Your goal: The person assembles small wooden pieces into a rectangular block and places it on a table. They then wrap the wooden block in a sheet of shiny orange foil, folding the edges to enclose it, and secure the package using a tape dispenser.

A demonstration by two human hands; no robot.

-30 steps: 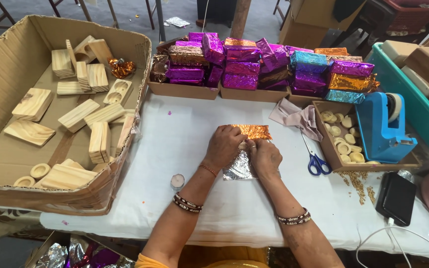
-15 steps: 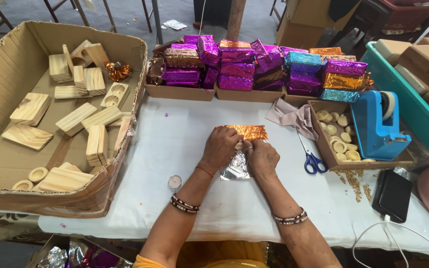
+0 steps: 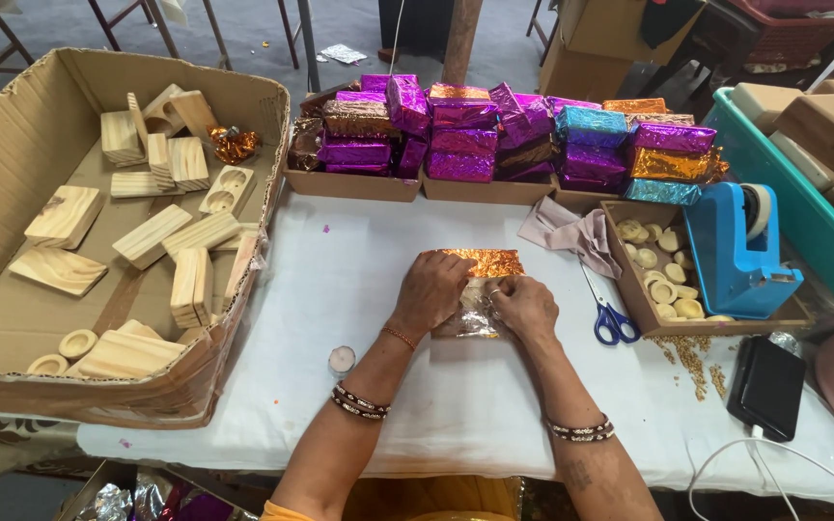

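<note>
Pressing down side by side, the left hand (image 3: 431, 289) and right hand (image 3: 525, 307) lie on a foil-wrapped block (image 3: 480, 280) on the white worktop (image 3: 359, 280). Both hands are curled, fingers bent onto the foil; the left covers the block's left end, the right pinches the silver foil at its near edge. Orange foil shows just beyond the fingertips.

Just right of the right hand lie blue-handled scissors (image 3: 610, 314); beyond them, a crumpled cloth (image 3: 567, 230). Further right stands a blue tape dispenser (image 3: 736, 251) in a shallow tray of small pale discs (image 3: 663, 280). A black wallet (image 3: 767, 384) lies near the worktop's edge.

Near the left forearm sits a small tealight (image 3: 341, 359). Well left, a cardboard box (image 3: 12, 174) holds wooden blocks (image 3: 152, 234). Beyond the hands, trays carry stacked wrapped blocks (image 3: 494, 140) in purple, blue and gold foil.
</note>
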